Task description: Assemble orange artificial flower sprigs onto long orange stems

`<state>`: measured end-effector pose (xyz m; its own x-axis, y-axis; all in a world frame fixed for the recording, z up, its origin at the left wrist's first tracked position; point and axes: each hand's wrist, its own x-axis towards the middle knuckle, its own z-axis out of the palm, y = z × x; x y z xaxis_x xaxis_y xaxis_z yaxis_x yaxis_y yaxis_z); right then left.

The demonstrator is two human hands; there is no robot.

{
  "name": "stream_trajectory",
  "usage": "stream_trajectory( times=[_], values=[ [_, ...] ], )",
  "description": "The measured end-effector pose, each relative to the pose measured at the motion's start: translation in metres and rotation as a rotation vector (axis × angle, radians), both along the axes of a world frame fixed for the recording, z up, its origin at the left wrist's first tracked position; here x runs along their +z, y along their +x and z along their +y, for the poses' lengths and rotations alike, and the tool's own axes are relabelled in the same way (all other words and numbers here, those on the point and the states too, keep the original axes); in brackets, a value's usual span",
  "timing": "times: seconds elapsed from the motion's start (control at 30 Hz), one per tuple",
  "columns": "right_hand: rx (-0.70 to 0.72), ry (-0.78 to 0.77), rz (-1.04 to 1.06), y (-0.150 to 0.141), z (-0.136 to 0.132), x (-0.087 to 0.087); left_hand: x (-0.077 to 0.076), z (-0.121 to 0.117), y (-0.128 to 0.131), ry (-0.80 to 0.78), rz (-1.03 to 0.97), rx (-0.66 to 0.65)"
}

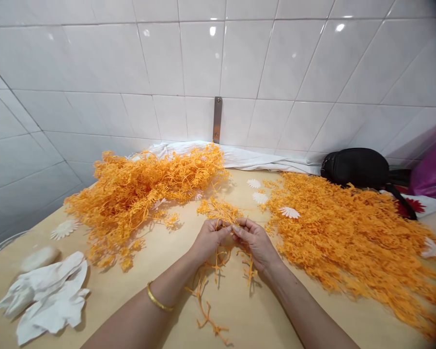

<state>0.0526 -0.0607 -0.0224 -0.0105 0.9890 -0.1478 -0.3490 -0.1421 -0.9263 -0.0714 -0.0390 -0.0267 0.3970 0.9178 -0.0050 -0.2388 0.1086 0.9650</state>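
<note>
In the middle of the table, my left hand (209, 241) and my right hand (256, 244) meet, fingertips almost touching. Both are closed in a pinch on an orange artificial plant sprig (220, 209), whose leafy part spreads out beyond the fingers. Thin knobbly orange stems (207, 315) dangle below the hands toward the table's near side. What lies exactly between the fingertips is partly hidden. To the left rises a large heap of orange artificial foliage (131, 194); to the right lies a flatter, wider orange pile (341, 237).
White petal-shaped pieces (289, 212) lie around the piles. Crumpled white cloth or tissue (53, 295) rests at the near left. A black pouch (356, 167) stands at the back right, beside a purple bag (432, 162). White fabric (261, 159) runs along the tiled wall (243, 58).
</note>
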Motion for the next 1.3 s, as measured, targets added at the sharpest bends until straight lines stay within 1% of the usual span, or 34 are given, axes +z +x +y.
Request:
stream_trajectory(
  times=[0.1,0.2,0.37,0.43,0.5,0.57,0.63,0.67,0.7,0.77,0.8,0.83,0.9,0.93,0.97,1.03,1.07,1.13,1.2,1.27,1.3],
  values=[
    [0.042,0.018,-0.068,0.000,0.001,-0.002,0.002,-0.002,0.001,0.081,0.043,0.002],
    [0.028,0.119,-0.204,0.003,0.003,-0.005,0.003,-0.003,0.002,0.126,0.118,0.033],
    [-0.156,0.409,-0.736,0.002,-0.002,-0.006,0.004,-0.004,0.004,0.109,0.167,0.040],
    [-0.191,0.453,-0.822,-0.001,-0.003,-0.007,0.005,-0.005,0.004,0.098,0.175,0.041],
    [-0.193,0.423,-0.764,-0.002,0.001,-0.008,0.007,-0.006,0.003,0.066,0.173,0.006],
    [-0.234,0.319,-0.605,0.002,0.006,-0.006,0.009,-0.008,0.001,0.023,0.176,-0.044],
    [-0.345,0.218,-0.432,0.013,0.009,0.002,0.010,-0.008,-0.002,0.019,0.183,-0.066],
    [-0.414,0.187,-0.376,0.020,0.009,0.008,0.009,-0.008,-0.004,0.032,0.186,-0.055],
    [-0.485,0.215,-0.345,0.027,0.006,0.015,0.008,-0.008,-0.005,0.050,0.193,-0.034],
    [-0.522,0.329,-0.381,0.042,-0.001,0.031,0.006,-0.005,-0.007,0.074,0.211,0.017],
    [-0.529,0.346,-0.444,0.051,-0.006,0.039,0.004,-0.003,-0.008,0.076,0.218,0.040],
    [-0.524,0.340,-0.558,0.060,-0.011,0.045,0.003,-0.001,-0.009,0.081,0.224,0.054],
    [-0.571,0.276,-0.933,0.082,-0.020,0.051,0.000,0.001,-0.009,0.110,0.244,0.042],
    [-0.629,0.228,-1.146,0.095,-0.022,0.051,-0.001,0.002,-0.009,0.135,0.267,0.026],
    [-0.634,0.188,-1.347,0.108,-0.024,0.049,-0.002,0.001,-0.009,0.165,0.299,0.003],
    [-0.613,0.151,-1.670,0.131,-0.028,0.042,-0.003,0.000,-0.009,0.225,0.352,-0.037],
    [-0.590,0.130,-1.790,0.140,-0.030,0.038,-0.003,-0.001,-0.009,0.249,0.362,-0.055],
    [-0.580,0.102,-1.952,0.150,-0.035,0.031,-0.002,-0.003,-0.010,0.283,0.351,-0.075],
    [-0.633,0.138,-2.007,0.146,-0.039,0.029,0.000,-0.005,-0.010,0.276,0.349,-0.061],
    [-0.692,0.275,-1.987,0.131,-0.039,0.032,0.003,-0.007,-0.008,0.228,0.371,-0.019],
    [-0.688,0.366,-1.973,0.120,-0.037,0.034,0.005,-0.007,-0.007,0.204,0.389,-0.001]
  ],
)
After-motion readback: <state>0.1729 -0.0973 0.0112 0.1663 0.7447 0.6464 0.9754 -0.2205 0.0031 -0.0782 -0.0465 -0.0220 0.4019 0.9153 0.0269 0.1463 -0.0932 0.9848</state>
